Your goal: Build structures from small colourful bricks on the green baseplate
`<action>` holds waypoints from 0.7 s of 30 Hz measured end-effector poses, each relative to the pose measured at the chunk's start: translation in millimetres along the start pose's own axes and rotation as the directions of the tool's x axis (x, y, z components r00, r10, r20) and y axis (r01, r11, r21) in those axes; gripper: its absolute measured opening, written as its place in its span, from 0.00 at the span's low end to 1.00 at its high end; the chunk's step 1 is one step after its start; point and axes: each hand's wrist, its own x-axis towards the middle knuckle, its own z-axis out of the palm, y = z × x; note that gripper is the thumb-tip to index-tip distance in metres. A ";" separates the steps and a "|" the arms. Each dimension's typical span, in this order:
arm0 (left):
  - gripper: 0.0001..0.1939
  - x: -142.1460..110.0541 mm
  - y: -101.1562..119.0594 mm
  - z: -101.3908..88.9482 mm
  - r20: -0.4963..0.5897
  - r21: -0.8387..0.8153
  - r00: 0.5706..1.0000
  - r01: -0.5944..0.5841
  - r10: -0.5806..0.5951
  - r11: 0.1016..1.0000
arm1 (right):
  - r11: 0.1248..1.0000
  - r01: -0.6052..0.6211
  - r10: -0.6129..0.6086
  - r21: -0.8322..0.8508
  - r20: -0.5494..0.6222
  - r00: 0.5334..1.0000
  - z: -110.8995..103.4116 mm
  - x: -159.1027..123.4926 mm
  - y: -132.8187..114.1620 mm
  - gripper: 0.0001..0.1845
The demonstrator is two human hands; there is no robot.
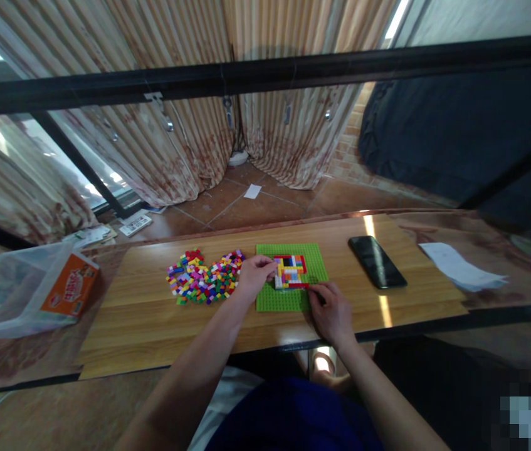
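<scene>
A green studded baseplate (pixel 312 255) lies on the wooden board, with a low block of coloured toy bricks (pixel 291 275) built on it. My left hand (pixel 254 274) reaches the left side of this build, thumb and fingertips pinched together; whatever is between them is too small to name. At the build's front right corner is my right hand (pixel 331 308), its fingers curled and the tips touching the end of a red brick row (pixel 301 285). Whether it grips a loose piece there is hidden. To the left of the plate is a pile of loose bricks (pixel 206 279).
A black phone (pixel 378 262) lies right of the plate, with white paper (pixel 462 266) beyond it. On the far left stands a clear plastic box (pixel 15 288) with an orange label. The wooden board (pixel 133 332) ends close to my lap. A dark bar (pixel 265 72) crosses behind.
</scene>
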 end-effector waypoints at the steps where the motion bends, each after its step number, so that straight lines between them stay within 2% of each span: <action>1: 0.08 -0.7 0.7 -0.2 0.000 -0.022 1.000 0.010 -0.010 1.000 | 1.000 -0.002 0.002 -0.004 0.002 1.000 -0.1 0.0 -0.1 0.13; 8: 0.03 -1.5 3.7 0.5 -0.007 -0.082 0.998 0.054 -0.055 0.995 | 1.000 0.018 -0.019 -0.002 -0.004 1.000 -0.3 0.1 -0.2 0.12; 16: 0.02 0.0 3.2 2.1 -0.016 -0.014 0.995 0.097 -0.098 0.995 | 1.000 0.023 -0.023 -0.003 -0.008 1.000 -0.5 -0.2 -0.5 0.12; 21: 0.15 -0.6 5.3 2.5 0.017 0.070 0.985 0.169 -0.171 0.983 | 1.000 0.023 -0.023 -0.001 -0.001 1.000 -1.5 0.1 -2.2 0.13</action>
